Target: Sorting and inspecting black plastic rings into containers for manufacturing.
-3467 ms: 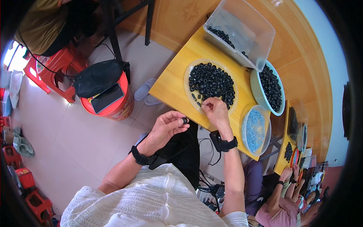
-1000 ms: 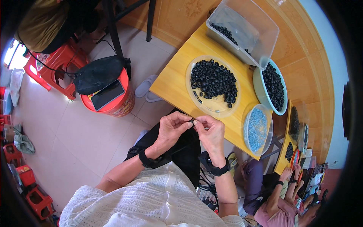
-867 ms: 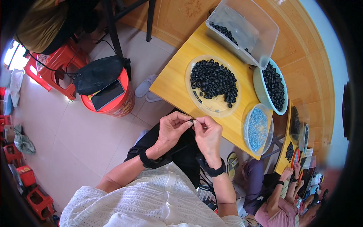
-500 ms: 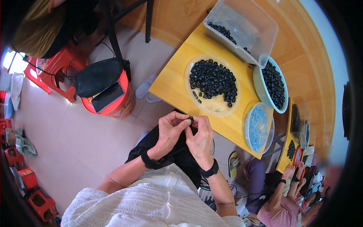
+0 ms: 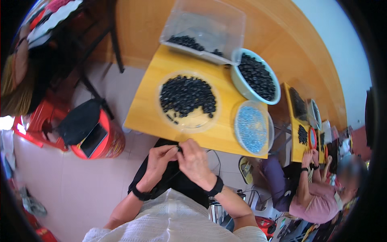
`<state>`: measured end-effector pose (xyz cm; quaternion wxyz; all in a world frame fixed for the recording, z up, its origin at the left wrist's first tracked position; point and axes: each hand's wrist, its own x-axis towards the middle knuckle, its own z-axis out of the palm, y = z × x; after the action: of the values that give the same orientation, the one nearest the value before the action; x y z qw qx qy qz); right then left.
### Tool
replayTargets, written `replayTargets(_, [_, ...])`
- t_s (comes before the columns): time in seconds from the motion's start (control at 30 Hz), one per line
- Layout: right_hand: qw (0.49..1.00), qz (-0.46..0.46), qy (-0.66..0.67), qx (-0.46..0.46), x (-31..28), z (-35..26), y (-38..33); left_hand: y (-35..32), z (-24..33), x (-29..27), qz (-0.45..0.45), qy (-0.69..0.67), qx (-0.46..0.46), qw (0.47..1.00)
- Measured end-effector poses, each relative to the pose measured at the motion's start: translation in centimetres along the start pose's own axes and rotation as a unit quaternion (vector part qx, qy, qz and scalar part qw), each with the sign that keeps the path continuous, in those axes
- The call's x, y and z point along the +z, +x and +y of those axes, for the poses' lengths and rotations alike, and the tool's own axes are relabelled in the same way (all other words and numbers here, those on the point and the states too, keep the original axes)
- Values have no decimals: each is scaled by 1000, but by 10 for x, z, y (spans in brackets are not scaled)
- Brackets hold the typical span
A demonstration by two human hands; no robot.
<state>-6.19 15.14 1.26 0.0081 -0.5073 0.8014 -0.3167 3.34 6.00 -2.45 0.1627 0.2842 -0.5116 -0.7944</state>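
Left hand point(image 5: 158, 160) and right hand point(image 5: 194, 162) pinch together on one small black part point(image 5: 179, 150). Four containers: plate point(image 5: 188, 101), bowl point(image 5: 254, 76) and tub point(image 5: 203, 30) hold black parts; dish point(image 5: 252, 128), blue.

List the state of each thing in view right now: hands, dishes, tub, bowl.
left hand: fingertips pinched on a small black part, above the lap
right hand: fingers pressed against the same part, touching the left hand
clear plate: heaped with black parts, near edge partly bare
blue-bead dish: full
green bowl: full of black parts
clear tub: lidless, thin layer of black parts
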Motion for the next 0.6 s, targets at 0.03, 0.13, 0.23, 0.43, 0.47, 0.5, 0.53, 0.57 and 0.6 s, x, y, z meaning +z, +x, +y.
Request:
replayTargets(0.03, [1000, -7, 2, 6, -1, -1, -2, -2, 0, 0, 2, -4, -8, 1000])
replayTargets(0.13, [1000, -3, 1, 13, -3, 0, -5, -2, -3, 5, -1, -11, -22, 1000])
replayTargets(0.23, [1000, -24, -9, 5, -6, 3, -9, -1, -7, 10, 0, -13, -35, 999])
replayTargets(0.43, [999, -1, 30, 32, -22, 21, -6, -3, 2, 19, -23, -31, -46, 998])
replayTargets(0.47, [998, 15, 31, 48, -31, 28, -1, -3, 5, 20, -17, -49, -61, 997])
replayTargets(0.5, [997, 40, 34, 57, -43, 41, 6, -3, 6, 18, -18, -38, -61, 997])
replayTargets(0.53, [995, 41, 40, 86, -59, 53, 18, -3, 6, 14, -14, -39, -58, 997])
replayTargets(0.57, [994, 79, 18, 70, -76, 70, 31, -3, 7, 11, -11, -37, -54, 998])
replayTargets(0.6, [990, 123, -25, 66, -91, 95, 45, -4, 7, 8, -12, -35, -49, 998])
